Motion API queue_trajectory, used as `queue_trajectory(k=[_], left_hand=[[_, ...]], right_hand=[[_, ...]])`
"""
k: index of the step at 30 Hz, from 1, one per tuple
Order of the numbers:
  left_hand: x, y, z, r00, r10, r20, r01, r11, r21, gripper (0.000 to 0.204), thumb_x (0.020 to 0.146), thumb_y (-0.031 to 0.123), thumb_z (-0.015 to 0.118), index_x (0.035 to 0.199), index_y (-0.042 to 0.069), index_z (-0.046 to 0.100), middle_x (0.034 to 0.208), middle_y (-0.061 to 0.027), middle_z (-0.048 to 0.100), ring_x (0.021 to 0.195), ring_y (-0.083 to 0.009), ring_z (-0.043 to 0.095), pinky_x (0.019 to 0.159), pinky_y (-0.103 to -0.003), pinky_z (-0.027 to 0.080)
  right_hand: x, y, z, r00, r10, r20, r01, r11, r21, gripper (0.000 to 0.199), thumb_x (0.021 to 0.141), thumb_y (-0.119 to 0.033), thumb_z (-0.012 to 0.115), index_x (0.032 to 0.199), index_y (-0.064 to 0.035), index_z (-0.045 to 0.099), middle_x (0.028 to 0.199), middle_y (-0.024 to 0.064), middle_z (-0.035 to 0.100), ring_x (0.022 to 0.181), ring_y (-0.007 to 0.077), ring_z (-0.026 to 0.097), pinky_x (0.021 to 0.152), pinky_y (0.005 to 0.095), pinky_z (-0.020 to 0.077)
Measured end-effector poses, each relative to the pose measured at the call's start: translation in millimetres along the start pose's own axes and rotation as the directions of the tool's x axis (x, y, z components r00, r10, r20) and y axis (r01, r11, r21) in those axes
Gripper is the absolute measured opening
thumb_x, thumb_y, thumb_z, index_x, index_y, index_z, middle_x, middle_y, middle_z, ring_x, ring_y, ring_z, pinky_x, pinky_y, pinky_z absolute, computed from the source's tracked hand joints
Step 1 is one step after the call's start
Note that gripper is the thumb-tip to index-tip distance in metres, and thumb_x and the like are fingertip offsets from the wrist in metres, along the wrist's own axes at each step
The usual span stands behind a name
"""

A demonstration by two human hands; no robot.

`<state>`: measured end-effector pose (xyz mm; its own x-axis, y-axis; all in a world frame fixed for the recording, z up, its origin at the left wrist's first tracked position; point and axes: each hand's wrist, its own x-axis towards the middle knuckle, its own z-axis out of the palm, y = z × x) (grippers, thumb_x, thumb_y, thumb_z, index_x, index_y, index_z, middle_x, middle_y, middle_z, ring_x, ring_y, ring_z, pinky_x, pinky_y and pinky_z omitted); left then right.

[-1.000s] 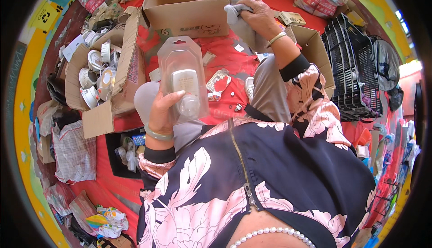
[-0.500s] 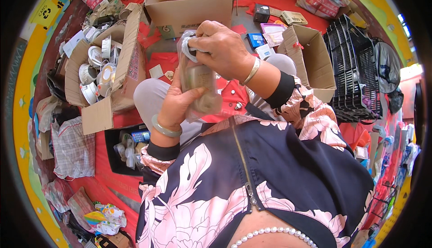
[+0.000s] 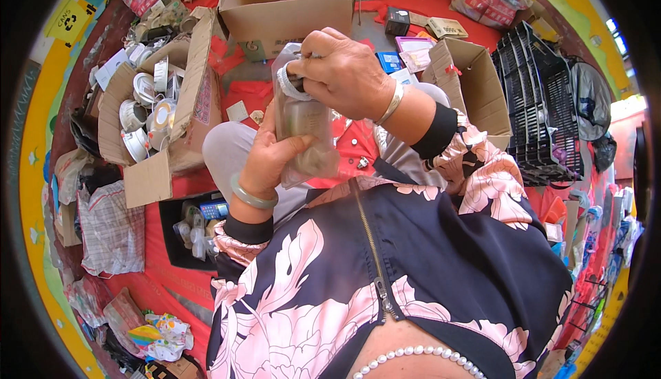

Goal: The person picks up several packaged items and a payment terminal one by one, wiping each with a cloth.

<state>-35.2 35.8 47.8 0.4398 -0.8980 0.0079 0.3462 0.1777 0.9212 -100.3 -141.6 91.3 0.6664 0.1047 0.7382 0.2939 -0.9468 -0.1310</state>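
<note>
Above your lap: clear plastic jar (image 3: 303, 138), long axis upright. Your left hand (image 3: 265, 162) clamped its side from below; your right hand (image 3: 344, 72) closed fingers over its top.

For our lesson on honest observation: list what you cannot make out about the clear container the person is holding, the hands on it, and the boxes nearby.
- Top of the clear container, head view: covered by the right hand, so whether a lid is on it cannot be told.
- Container's contents: blurred behind cloudy plastic.
- Left hand: fingers hidden behind the container.
- Open cardboard box: inside cut off by its front wall.
- Small items on the red mat: too small.
</note>
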Motion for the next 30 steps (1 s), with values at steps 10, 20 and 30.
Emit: queue_trajectory(k=[10, 20, 30], left_hand=[[-0.6, -10.3, 5.7, 0.992, 0.101, -0.077, -0.104, 0.994, -0.032, 0.072, 0.077, -0.006, 0.054, 0.141, 0.007, 0.025, 0.124, -0.0088, 0.048, 0.111, -0.0191, 0.051, 0.092, -0.032, 0.044], [-0.8, -11.8, 2.4, 0.995, 0.104, 0.008, -0.104, 0.995, 0.003, 0.073, 0.078, -0.008, 0.053, 0.142, 0.007, 0.023, 0.126, -0.0072, 0.046, 0.113, -0.0179, 0.049, 0.094, -0.031, 0.041], [-5.3, -2.1, 5.1, 0.998, -0.013, 0.054, 0.023, 0.982, -0.186, 0.063, 0.073, -0.007, 0.053, 0.132, 0.001, 0.034, 0.118, -0.0112, 0.051, 0.111, -0.0213, 0.051, 0.094, -0.033, 0.041]], right_hand=[[-20.5, 2.2, 18.0, 0.947, 0.298, -0.116, -0.292, 0.954, 0.063, 0.022, 0.073, -0.009, 0.054, 0.09, -0.0019, 0.066, 0.082, 0.0132, 0.06, 0.08, 0.0298, 0.058, 0.069, 0.0384, 0.048], [-4.4, -11.8, 2.7, 0.944, 0.316, -0.091, -0.295, 0.936, 0.19, 0.021, 0.072, -0.007, 0.053, 0.088, -0.0021, 0.066, 0.083, 0.0137, 0.059, 0.078, 0.0304, 0.057, 0.069, 0.0384, 0.0471], [16.1, -14.9, -13.6, 0.965, -0.133, -0.227, 0.15, 0.987, 0.057, 0.025, 0.074, -0.01, 0.062, 0.098, -0.008, 0.066, 0.099, 0.0096, 0.062, 0.093, 0.024, 0.059, 0.076, 0.0347, 0.0469]])
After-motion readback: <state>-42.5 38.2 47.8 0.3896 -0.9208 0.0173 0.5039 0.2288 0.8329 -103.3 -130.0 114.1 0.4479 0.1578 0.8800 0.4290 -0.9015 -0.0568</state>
